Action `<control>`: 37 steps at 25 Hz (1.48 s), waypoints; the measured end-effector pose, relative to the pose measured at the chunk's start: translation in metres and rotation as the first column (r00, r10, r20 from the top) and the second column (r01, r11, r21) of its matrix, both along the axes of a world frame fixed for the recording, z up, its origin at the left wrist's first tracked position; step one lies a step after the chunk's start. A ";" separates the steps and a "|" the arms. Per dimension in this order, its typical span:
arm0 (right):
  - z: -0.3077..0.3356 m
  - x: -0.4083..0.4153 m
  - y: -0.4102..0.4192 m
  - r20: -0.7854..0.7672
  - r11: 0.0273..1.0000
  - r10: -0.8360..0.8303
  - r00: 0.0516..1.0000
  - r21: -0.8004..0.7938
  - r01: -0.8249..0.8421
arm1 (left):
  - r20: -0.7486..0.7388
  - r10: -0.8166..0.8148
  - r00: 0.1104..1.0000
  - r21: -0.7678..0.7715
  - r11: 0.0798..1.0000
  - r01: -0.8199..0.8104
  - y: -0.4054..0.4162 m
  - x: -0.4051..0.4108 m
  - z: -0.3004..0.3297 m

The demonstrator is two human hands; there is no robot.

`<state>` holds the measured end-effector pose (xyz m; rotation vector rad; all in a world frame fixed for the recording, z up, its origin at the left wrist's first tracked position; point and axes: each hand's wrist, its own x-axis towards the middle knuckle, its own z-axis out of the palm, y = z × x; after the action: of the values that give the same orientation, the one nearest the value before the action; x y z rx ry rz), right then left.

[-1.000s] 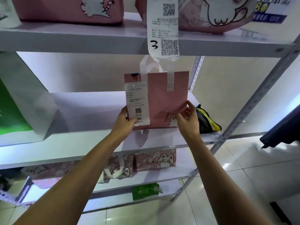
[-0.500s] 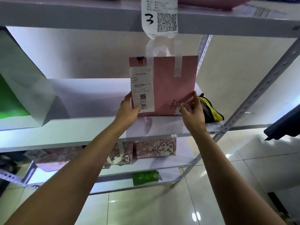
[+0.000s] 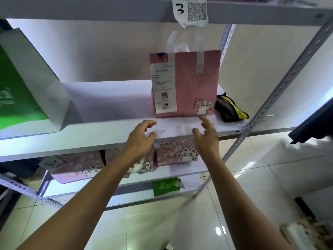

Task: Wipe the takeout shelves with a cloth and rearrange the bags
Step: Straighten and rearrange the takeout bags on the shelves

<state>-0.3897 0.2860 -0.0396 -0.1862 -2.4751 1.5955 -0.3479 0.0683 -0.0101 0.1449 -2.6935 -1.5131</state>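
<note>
A pink paper bag (image 3: 192, 83) with white handles and a receipt numbered 366 stands upright on the white middle shelf (image 3: 111, 105). My left hand (image 3: 142, 137) hovers just below and in front of the bag's left corner, fingers loosely spread, holding nothing. My right hand (image 3: 207, 134) hovers in front of the bag's right corner, fingers relaxed, one fingertip close to the bag's bottom edge. A dark and yellow cloth (image 3: 230, 110) lies crumpled on the shelf right of the bag.
A green and white bag (image 3: 27, 91) stands at the shelf's left end. Several pink cat-print bags (image 3: 177, 152) sit on the lower shelf, a green pack (image 3: 166, 185) below them. A perforated metal post (image 3: 281, 87) slants at the right. A receipt marked 3 (image 3: 191, 10) hangs from the upper shelf.
Both hands gripped the pink bag's lower corners while setting it on the shelf; now they have let go and drawn back toward me. The bag stands on its own.
</note>
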 end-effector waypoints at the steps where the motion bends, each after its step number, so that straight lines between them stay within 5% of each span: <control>1: -0.001 0.009 -0.006 0.024 1.000 0.001 1.000 0.005 -0.001 | 0.000 -0.013 1.000 -0.001 1.000 0.013 -0.003 0.013 0.000; 9: -0.025 0.099 -0.072 0.083 0.999 0.049 0.995 0.002 -0.050 | -0.060 -0.060 0.996 -0.015 0.998 0.060 -0.053 0.108 -0.024; 18: -0.078 0.156 -0.108 0.187 0.993 0.107 0.976 0.030 -0.115 | 0.054 0.011 0.998 0.061 0.998 -0.014 -0.079 0.180 -0.090; 37: -0.226 0.145 -0.160 0.194 0.895 0.426 0.884 0.051 -0.442 | 0.197 0.262 0.945 -0.024 0.965 -0.263 -0.116 0.205 -0.237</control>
<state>-0.2446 0.1262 -0.2658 0.2766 -2.8793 1.6729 -0.1426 -0.0481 -0.2467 0.6613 -2.6797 -1.4913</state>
